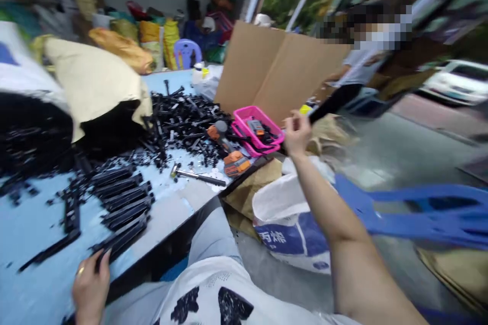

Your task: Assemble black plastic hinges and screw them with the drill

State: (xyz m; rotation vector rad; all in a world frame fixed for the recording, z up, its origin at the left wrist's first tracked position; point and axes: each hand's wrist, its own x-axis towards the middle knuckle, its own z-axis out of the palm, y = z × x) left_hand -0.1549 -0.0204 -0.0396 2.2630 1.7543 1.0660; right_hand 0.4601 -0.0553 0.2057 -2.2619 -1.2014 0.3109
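My left hand (pixel 91 277), a ring on one finger, pinches the near end of a black plastic part (pixel 124 236) at the table's front edge. That part lies beside a row of several similar black parts (pixel 122 193). My right hand (pixel 298 129) is raised beyond the table's right edge, its fingers closed round the end of a long black piece (pixel 335 104) that points up and to the right. Below it stands an open white and blue sack (pixel 292 238). A hammer (pixel 198 177) and an orange and black power drill (pixel 229 150) lie on the blue table (pixel 38 223).
A heap of black parts (pixel 183 117) covers the table's middle. Pink baskets (pixel 257 129) stand before a cardboard sheet (pixel 278 66). A blue plastic chair (pixel 412 208) is at the right, and a person (pixel 360 68) stands behind. Filled sacks (pixel 99 76) line the back left.
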